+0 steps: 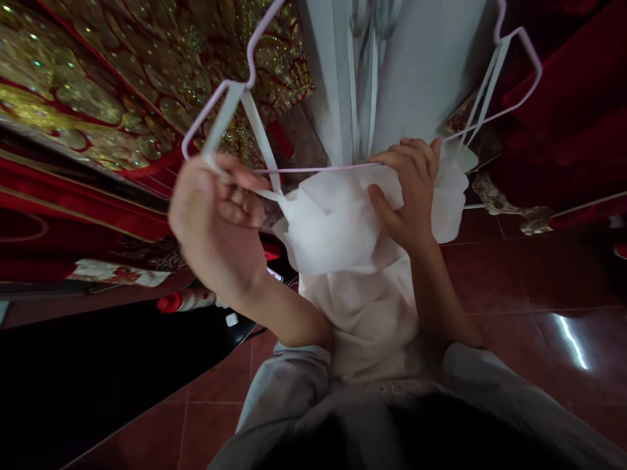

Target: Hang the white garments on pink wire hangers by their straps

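A pale pink wire hanger hangs in front of me with a white garment on it. White straps of the garment loop over the hanger's left shoulder, and more straps over its right shoulder. My left hand is closed on the left straps just under the hanger's bend. My right hand pinches the white fabric near the hanger's bottom bar, thumb pressed into the cloth. The white cloth falls down toward my body.
Red garments with gold sequin embroidery hang at the upper left. A white panel stands behind the hanger. Dark red fabric is at the right. Glossy red floor tiles lie below, with a black surface and a red-capped bottle at left.
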The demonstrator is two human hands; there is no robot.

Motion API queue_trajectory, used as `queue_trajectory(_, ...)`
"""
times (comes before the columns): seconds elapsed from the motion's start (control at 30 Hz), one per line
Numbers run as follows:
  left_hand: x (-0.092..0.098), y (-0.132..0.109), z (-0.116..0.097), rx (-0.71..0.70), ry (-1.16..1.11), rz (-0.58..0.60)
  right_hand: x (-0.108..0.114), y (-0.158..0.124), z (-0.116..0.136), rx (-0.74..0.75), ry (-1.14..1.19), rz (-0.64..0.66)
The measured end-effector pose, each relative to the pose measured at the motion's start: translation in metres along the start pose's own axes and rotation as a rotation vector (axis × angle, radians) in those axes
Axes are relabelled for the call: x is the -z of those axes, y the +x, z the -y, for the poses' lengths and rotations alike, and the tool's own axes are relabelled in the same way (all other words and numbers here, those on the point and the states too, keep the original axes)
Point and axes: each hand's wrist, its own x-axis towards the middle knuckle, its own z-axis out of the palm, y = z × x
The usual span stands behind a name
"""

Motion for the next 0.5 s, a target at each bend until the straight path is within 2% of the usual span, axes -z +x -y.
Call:
queue_trajectory(0.07,0.002,0.013,-0.007,-0.034,-0.108,0.006,0.003,-0.001,-0.003,0.016,0.009,-0.003)
queue_trajectory(0.13,0.011,0.024,-0.005,-0.093,-0.059,-0.007,0.006,-0.002,-0.005,0.015,-0.006,0.003)
queue_trajectory(0.2,0.021,0.029,0.007,-0.189,0.048,-0.098,0.007,-0.002,-0.007,0.012,-0.020,0.012)
queue_trajectory(0.27,0.029,0.027,0.024,-0.251,0.135,-0.239,0.006,-0.003,-0.008,0.019,-0.023,0.013)
queue_trajectory(0.33,0.029,0.019,0.040,-0.219,0.176,-0.300,0.004,-0.003,-0.008,0.018,-0.022,0.011)
queue_trajectory(0.37,0.025,0.014,0.047,-0.166,0.181,-0.271,0.004,-0.002,-0.006,0.014,-0.017,0.011)
queue_trajectory(0.43,0.013,0.003,0.054,-0.047,0.165,-0.139,0.004,-0.002,0.000,0.001,0.000,0.013)
queue_trajectory(0.5,-0.002,-0.005,0.057,-0.001,0.118,-0.051,0.007,-0.001,0.006,0.004,0.019,0.012)
